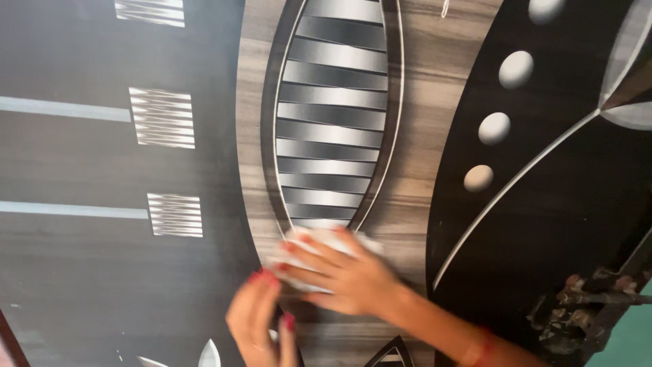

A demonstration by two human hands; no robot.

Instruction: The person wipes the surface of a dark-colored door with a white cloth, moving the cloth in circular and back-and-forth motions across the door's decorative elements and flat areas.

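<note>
Right hand [339, 272] lies flat, fingers spread, pressing a white cloth [326, 239] against the patterned door panel [81, 272]. The cloth sits just below the lower tip of the striped oval inlay [331, 109], on the grey woodgrain band. Left hand [261, 319], below and left of the oval, has fingers extended together, touching the panel beside the cloth.

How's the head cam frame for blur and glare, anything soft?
Head view: both hands are motion-blurred, the right hand and the white cloth under it smeared, the left hand softer at the bottom edge. The patterned panel is fairly sharp, with a soft sheen on its silver stripes. Light is even, with no hard shadows; the frame is tilted.
</note>
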